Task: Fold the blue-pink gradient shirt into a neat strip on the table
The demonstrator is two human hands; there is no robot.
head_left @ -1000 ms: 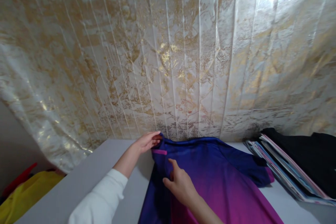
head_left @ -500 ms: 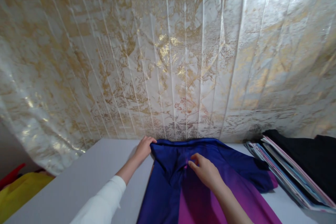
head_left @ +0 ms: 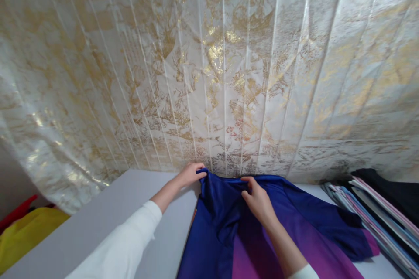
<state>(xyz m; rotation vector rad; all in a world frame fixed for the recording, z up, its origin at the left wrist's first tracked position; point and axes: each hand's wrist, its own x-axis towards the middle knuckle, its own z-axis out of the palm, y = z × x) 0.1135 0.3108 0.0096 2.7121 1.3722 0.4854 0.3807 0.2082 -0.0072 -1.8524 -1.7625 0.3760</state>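
Note:
A shirt [head_left: 281,209] in dark blue fading to purple and magenta lies spread on the white table [head_left: 131,209], its short sleeve stretched out to the right. At the shirt's upper left, my left hand [head_left: 192,173] pinches a corner of the cloth and holds it slightly raised. Folds run down from that corner. Over the collar area hovers my right hand [head_left: 258,200], thumb and index finger apart, fingertips near the top edge of the fabric. Whether those fingertips touch the cloth is hard to make out.
On the right is a stack of folded clothes [head_left: 376,200], a black garment [head_left: 389,187] on top. Beyond the table's left edge lie yellow cloth [head_left: 32,231] and something red [head_left: 19,213]. Behind the table hangs a shiny gold-and-silver patterned sheet [head_left: 209,74].
My left hand has lifted the shirt's corner a little, deepening the folds. My right hand has moved up and right toward the top edge. The whole view has shifted slightly.

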